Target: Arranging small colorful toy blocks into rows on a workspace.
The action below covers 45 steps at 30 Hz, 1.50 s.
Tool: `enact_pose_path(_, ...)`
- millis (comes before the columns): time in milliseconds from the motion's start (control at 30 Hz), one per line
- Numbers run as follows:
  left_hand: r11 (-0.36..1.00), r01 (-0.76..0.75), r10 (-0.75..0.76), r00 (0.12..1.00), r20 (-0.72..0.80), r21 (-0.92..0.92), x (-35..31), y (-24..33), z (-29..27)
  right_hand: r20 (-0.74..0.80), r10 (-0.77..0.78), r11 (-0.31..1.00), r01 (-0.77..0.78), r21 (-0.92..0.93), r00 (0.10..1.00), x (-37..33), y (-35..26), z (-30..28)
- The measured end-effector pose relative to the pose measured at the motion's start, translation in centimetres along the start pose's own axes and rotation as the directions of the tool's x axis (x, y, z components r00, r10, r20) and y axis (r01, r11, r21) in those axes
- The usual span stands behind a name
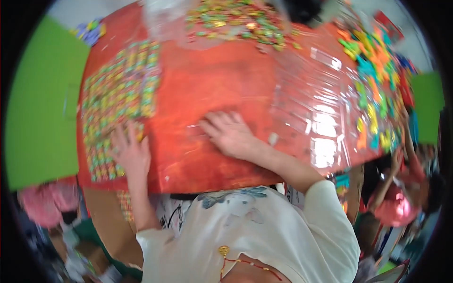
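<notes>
Left hand (130,150), fingers wide, lay at the rowed pieces (118,85), frame left! Right hand (230,134), fingers fanned, sat mid-frame over the table (212,70). A light, level touch seemed wisest for packing so tight.

The left hand (132,150) is palm down, its fingers spread and pointing forward, in line with the left forearm (141,200), which runs nearly straight ahead. The right hand (231,135) is also palm down, fingers parted and aimed forward and to the left. The right forearm (283,162) slants inward from a bent elbow, bringing that hand before the torso. Both hands look slightly blurred.
</notes>
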State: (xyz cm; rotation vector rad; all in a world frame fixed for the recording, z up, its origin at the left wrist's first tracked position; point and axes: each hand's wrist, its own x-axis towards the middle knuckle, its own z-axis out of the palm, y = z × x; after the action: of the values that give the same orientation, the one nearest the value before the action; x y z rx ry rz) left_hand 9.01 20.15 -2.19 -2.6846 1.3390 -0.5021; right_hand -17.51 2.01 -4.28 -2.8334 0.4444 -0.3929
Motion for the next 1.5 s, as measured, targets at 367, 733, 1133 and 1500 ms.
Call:
enact_pose_path(367,0.621,-0.489,0.585,0.809,-0.053,-0.612,2.0,12.2,-5.1,-0.132,0.270,0.955,-0.282,-0.087,0.954,-4.6,4.8,-5.3)
enact_pose_path(733,0.512,-0.553,0.573,0.790,-0.219,-0.657,22.5,23.8,-0.1,-0.238,0.372,0.908,-0.405,-0.108,0.897,6.3,19.2,-7.2)
enact_pose_path(1133,0.696,-0.229,0.405,0.908,0.109,-0.680,38.3,29.4,4.2,-0.391,0.645,0.750,-0.643,0.157,0.657,20.8,34.8,-5.0)
enact_pose_path(1500,0.409,-0.494,0.436,0.844,-0.311,-0.767,33.2,27.9,6.2,-0.335,0.368,0.929,-0.328,0.172,0.867,20.3,28.4,-2.8)
